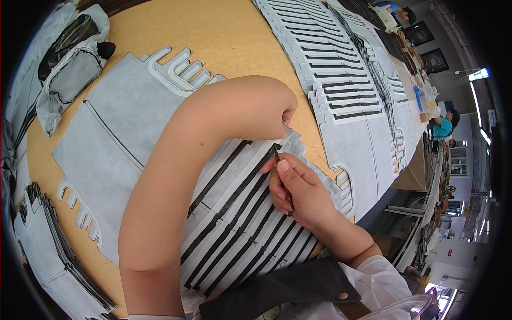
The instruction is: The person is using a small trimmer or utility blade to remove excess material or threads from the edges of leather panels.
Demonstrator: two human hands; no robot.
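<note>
A tan worktable (176, 26) is spreading beneath everything, with a long overlapping row of black-striped grey panels (346, 96) lying along its right side. A broad grey panel (101, 138) with slotted edges is lying flat on the left; a fanned stack of black-striped panels (234, 229) is overlapping it, under the person's 2 arms. A separate panel pile (50, 250) is sitting lower left.

The left hand (272, 106) is bending over the stack's far edge, fingers folding under; I cannot tell whether they are pinching. The right hand (301, 184) is clamping a slim black-and-red tool (277, 154), its tip meeting or nearly meeting a strip's end.

If the left hand were pressing unevenly, the thin layers could be slipping out of their stagger; a wobbling tip could be marring a neighbouring strip.

A clear plastic bag (426, 98) is sitting on the far bench, its contents too small to tell. A pouch-like grey fabric piece (77, 74) is lying upper left, its inside not showing clearly.
</note>
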